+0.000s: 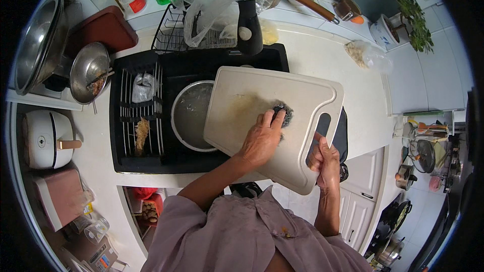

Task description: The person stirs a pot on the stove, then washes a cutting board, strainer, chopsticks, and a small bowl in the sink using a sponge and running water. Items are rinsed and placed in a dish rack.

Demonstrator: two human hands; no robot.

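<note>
A beige plastic cutting board (242, 83) is held tilted above the right part of the black sink (223, 164). My right hand (325, 158) grips it through the handle slot on its right side. Under the fingers of my left hand (264, 136), a dark scouring pad (283, 114), seemingly steel wool, presses on the board's face. A brown-grey smear spreads over the surface left of the pad. Partly hidden by the board, a round metal basin (189, 117) of cloudy water stands in the sink.
A metal rack (124, 121) across the sink's left side bears a silvery packet (143, 87) and a fibrous scrubber (141, 136). The black faucet (249, 30) rises behind the board. Left are a metal bowl (85, 64) and a white appliance (47, 139); a plastic bag (374, 58) lies at back right.
</note>
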